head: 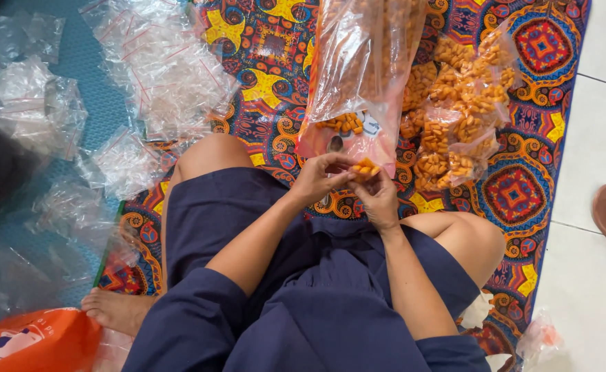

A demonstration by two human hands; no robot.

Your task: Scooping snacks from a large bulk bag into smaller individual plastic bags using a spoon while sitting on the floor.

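both hands, left hand (319,176) and right hand (378,196), pinch a small bag of orange snacks (365,167) above the patterned mat (516,193), each grip clamped on it. a loose pinch could spill pieces; the big snack sack (361,62) leaning just behind could slump onto it.

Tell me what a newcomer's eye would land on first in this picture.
First, the brightly patterned mat, with a heap of small filled snack bags on it at upper right. Next, at the centre, the left hand and right hand meet on a small packet of orange snacks, just below a big clear bag of the same snacks. To the left, a pile of empty clear bags spreads across the mat's edge.
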